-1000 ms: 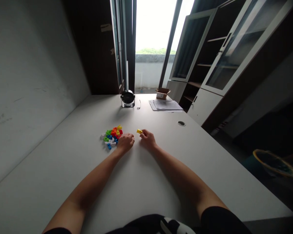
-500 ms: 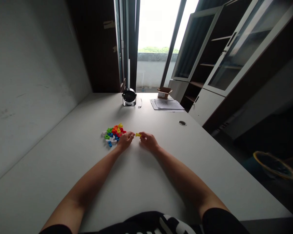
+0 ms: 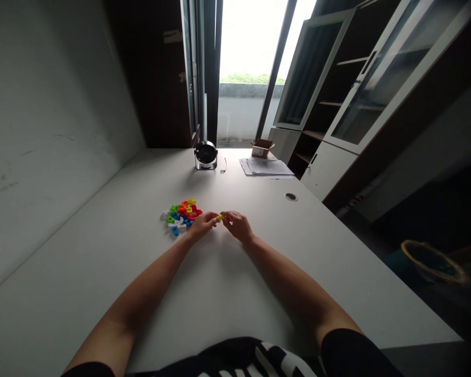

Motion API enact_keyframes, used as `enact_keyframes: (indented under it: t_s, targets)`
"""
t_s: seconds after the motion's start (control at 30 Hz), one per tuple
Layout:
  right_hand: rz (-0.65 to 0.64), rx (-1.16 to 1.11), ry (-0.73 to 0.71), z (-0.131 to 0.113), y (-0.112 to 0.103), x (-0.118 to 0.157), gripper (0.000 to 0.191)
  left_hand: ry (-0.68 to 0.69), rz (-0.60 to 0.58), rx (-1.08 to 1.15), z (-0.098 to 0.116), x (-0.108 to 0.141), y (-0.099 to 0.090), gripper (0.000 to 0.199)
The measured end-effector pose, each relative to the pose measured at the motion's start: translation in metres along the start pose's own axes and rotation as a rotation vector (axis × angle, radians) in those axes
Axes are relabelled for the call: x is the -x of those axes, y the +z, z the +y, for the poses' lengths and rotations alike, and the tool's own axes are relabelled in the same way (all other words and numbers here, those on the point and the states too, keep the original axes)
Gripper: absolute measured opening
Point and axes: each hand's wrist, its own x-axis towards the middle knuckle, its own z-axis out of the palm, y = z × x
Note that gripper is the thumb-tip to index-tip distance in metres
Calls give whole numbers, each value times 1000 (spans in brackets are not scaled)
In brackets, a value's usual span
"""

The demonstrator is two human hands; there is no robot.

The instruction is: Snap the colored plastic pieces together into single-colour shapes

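Observation:
My left hand (image 3: 204, 224) and my right hand (image 3: 237, 225) meet over the middle of the white table. Between their fingertips is a small yellow plastic building piece (image 3: 220, 218), partly hidden by the fingers. Both hands are closed on it, the left from one side and the right from the other. Whether it is one piece or two joined is too small to tell. Just left of my left hand lies a loose pile of coloured plastic building pieces (image 3: 176, 216), in red, orange, yellow, green, blue and white.
A round black device on a silver stand (image 3: 206, 156) is at the table's far side, with a short thin cord (image 3: 223, 166) beside it. Papers (image 3: 267, 167) and an open cardboard box (image 3: 262, 148) lie at the far right. A cable hole (image 3: 291, 197) is nearer.
My hands have come closer together, and the left fingers now touch the yellow piece, which was in my right hand with a small gap before. The view has shifted slightly.

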Motion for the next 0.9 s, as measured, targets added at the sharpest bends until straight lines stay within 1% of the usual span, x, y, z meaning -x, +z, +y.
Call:
enact_keyframes:
  t_s: [0.13, 0.23, 0.33, 0.4, 0.47, 0.53, 0.63, 0.73, 0.9]
  targets:
    - [18, -3, -31, 0, 0, 0, 20, -16, -48, 84, 5, 1, -3, 44]
    - [13, -2, -25, -2, -1, 0, 22, -13, -55, 131, 8, 2, -5, 44]
    - [11, -37, 1, -3, -2, 0, 27, -3, -28, 152, 8, 3, -4, 42]
    - [15, -90, 31, -3, -2, 0, 33, 10, 6, 160, 6, 3, -3, 41]
    - [17, -157, 61, -3, -2, 0, 35, 34, 40, 153, 4, 3, -3, 39]
    - [8, -212, 83, -2, -1, -1, 30, 59, 54, 134, 2, 2, -2, 37]
    - [-12, -246, 105, -1, 0, -2, 21, 78, 44, 112, 0, 3, -3, 35]
    - [-24, -261, 125, 1, 1, -2, 20, 73, 35, 96, -1, 3, -3, 35]
    - [-6, -284, 150, 4, 4, -1, 22, 50, 77, 83, -3, 1, -2, 36]
